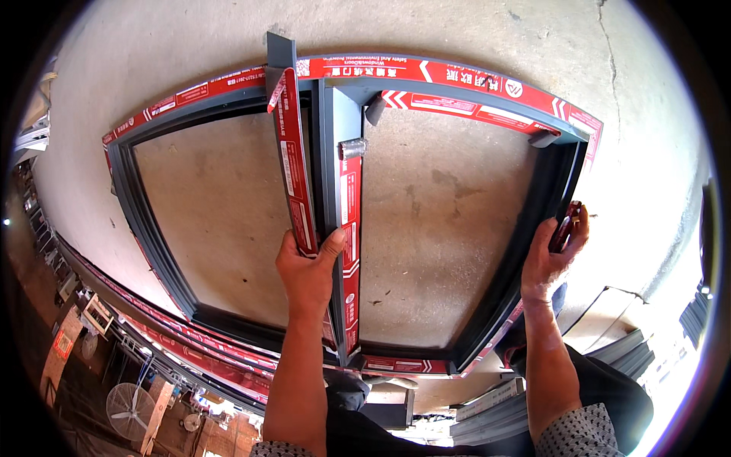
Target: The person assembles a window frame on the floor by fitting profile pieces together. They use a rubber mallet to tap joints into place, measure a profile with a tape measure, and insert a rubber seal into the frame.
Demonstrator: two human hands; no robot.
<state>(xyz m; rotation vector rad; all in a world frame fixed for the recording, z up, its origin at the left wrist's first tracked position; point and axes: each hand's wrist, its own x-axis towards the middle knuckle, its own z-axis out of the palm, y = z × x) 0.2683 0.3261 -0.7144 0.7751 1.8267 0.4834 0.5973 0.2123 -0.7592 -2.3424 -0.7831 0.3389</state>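
Note:
A dark grey window frame [171, 266] with red printed film on its bars lies before me, split into two openings by an upright middle bar [349, 251]. Next to that bar, my left hand [304, 266] is closed round the near end of a loose grey strip [295, 167] covered in red film. The strip's far end reaches past the frame's top bar, and its film is peeling there. At the frame's right side, my right hand [552, 263] has its fingers curled round a small dark-red object [564, 231], mostly hidden by the fingers. I cannot tell its kind.
A small curl of film [352, 148] sticks out from the middle bar. More film-covered bars [183, 346] run along the left, with a fan [130, 411] below them. Long grey profiles [495, 415] lie at the lower right. A pale wall or floor surface [487, 27] is behind the frame.

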